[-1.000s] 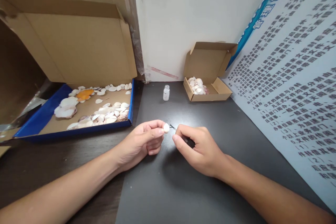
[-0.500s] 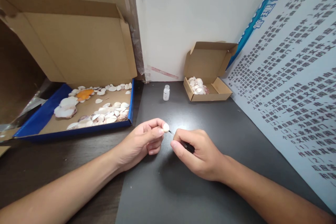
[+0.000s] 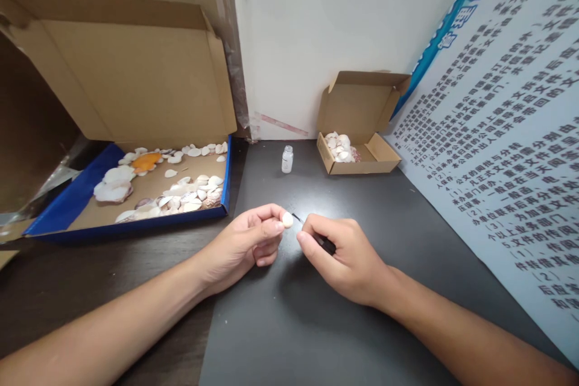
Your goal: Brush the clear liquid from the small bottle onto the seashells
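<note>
Between the thumb and fingers of my left hand (image 3: 251, 241) is a small white shell (image 3: 287, 220), held over the dark mat. My right hand (image 3: 346, 256) is closed around a small brush with a black cap-like handle (image 3: 326, 245). The brush's thin dark tip (image 3: 296, 217) points at the shell from the right, close to its edge; whether they touch is too small to tell. Beyond my hands, a little glass bottle (image 3: 287, 160) with a white label stands upright and uncapped.
At the left lies an open blue-edged box (image 3: 228, 178) with many shells, one of them orange. A smaller open cardboard box (image 3: 366, 167) with white shells stands at the back right. A white panel (image 3: 289, 42) rises behind, and a printed sheet (image 3: 506, 181) leans on the right.
My right hand has moved slightly right, and the brush tip has risen a little beside the shell. My left hand has turned the shell slightly, so more of its white face shows.
</note>
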`<state>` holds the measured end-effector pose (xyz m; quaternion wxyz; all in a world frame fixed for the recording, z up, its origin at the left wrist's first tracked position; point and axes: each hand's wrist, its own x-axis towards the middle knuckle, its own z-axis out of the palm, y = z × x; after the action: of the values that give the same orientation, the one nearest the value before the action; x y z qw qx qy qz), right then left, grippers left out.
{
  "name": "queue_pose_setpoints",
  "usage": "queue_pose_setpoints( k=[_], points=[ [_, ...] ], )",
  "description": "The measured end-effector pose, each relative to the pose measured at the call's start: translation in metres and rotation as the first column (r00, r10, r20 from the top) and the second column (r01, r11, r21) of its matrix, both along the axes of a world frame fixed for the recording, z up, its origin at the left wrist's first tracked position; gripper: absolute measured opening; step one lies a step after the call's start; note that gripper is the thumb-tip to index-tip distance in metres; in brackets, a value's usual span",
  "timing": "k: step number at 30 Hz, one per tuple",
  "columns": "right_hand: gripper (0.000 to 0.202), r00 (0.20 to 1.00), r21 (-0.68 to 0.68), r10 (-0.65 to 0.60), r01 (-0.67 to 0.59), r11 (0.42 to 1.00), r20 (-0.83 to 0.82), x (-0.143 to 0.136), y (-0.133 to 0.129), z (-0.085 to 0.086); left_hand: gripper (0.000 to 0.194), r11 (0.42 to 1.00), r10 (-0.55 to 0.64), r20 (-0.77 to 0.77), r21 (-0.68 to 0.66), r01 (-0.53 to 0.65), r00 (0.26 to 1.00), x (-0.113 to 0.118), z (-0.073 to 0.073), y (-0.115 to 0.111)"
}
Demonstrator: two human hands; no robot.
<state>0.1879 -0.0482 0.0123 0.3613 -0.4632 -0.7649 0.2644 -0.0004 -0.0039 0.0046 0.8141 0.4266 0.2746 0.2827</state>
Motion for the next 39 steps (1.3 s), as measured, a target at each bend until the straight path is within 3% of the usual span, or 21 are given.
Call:
queue_pose_setpoints(
  k=[3, 10, 16, 22, 27, 32, 36, 39],
  points=[
    [0.028, 1.000, -0.017, 0.001, -0.001, 1.000, 0.005, 0.0000, 0.0006, 0.0000, 0.017, 1.000, 0.010, 0.002, -0.002, -0.010, 1.000, 0.0004, 0.0006, -0.0009],
    [0.024, 0.983, 0.037, 0.163, -0.160, 0.986, -0.088, 0.0002, -0.0041, 0.0014, 0.019, 0.999, 0.036, 0.004, 0.003, -0.036, 0.999, 0.0007, -0.0020, -0.0013],
    [0.027, 1.000, -0.013, -0.017, 0.017, 1.000, 0.013, 0.0006, -0.0011, -0.0002, 0.022, 0.999, 0.048, -0.019, -0.020, -0.049, 0.999, 0.0017, 0.0010, -0.0016],
    [0.024, 0.986, 0.049, 0.148, -0.145, 0.988, -0.070, 0.0008, -0.0017, 0.0002, 0.022, 0.999, 0.025, -0.023, -0.023, -0.025, 0.999, 0.0008, -0.0004, -0.0009],
    [0.029, 1.000, 0.007, 0.000, 0.000, 1.000, 0.011, 0.0017, -0.0002, 0.0005, 0.022, 1.000, 0.022, -0.046, -0.019, -0.023, 0.999, 0.0011, -0.0001, -0.0002],
    [0.026, 0.993, 0.052, 0.118, -0.116, 0.992, -0.030, 0.0012, -0.0007, 0.0011, 0.022, 1.000, 0.008, -0.031, -0.019, -0.009, 0.999, 0.0002, -0.0012, 0.0007],
    [0.030, 0.998, 0.004, -0.027, 0.026, 1.000, 0.060, 0.0022, 0.0023, -0.0010, 0.017, 1.000, 0.007, -0.029, -0.018, -0.008, 1.000, -0.0004, -0.0021, 0.0003],
    [0.029, 1.000, 0.012, 0.004, -0.005, 1.000, 0.018, 0.0031, 0.0018, -0.0004, 0.016, 1.000, 0.006, -0.025, -0.018, -0.007, 1.000, -0.0003, -0.0019, -0.0004]
  ],
)
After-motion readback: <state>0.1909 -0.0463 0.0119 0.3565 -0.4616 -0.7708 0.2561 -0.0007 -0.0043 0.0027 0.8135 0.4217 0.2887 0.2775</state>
